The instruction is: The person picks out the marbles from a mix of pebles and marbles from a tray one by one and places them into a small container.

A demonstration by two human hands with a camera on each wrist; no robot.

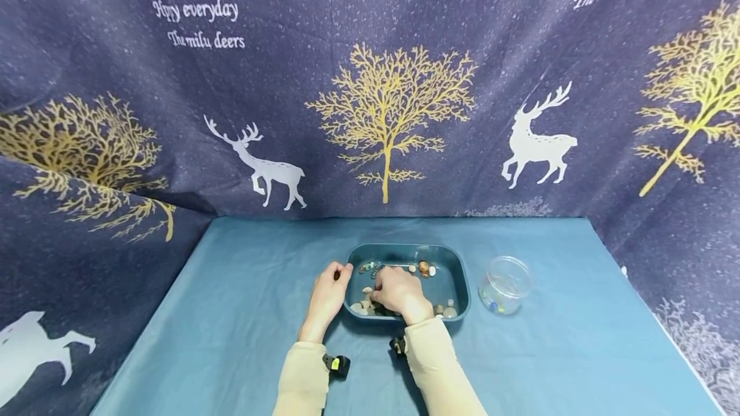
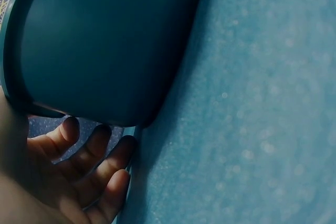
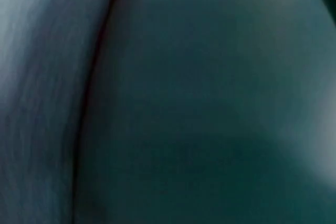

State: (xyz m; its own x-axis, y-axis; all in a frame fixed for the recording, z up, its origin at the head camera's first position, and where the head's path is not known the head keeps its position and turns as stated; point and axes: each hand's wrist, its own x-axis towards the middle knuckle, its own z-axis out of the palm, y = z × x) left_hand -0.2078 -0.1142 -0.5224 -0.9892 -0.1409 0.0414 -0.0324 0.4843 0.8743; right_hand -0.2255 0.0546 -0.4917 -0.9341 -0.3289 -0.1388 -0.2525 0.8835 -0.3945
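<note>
A dark teal basin [image 1: 457,287] stands on the table with small stones in it. My left hand [image 1: 327,294] holds its left end, thumb at the rim; in the left wrist view the bent fingers [image 2: 113,192] lie by the basin's outer wall [image 2: 105,51]. Over the near rim my right hand [image 1: 400,291] reaches in, fingers pointing down at pale stones [image 1: 360,308] in the near left corner. Its fingertips are partly hidden, so I cannot tell whether they pinch a stone. The right wrist view shows only the basin's blurred wall [image 3: 199,98].
Right of the basin stands a clear round jar [image 1: 505,284] with a few coloured pieces, some blue, at its bottom. Brown and white stones [image 1: 424,268] lie along the basin's far side, small glassy pieces [image 1: 367,267] at far left. A patterned curtain [image 1: 347,165] hangs behind the blue-covered table [image 1: 549,352].
</note>
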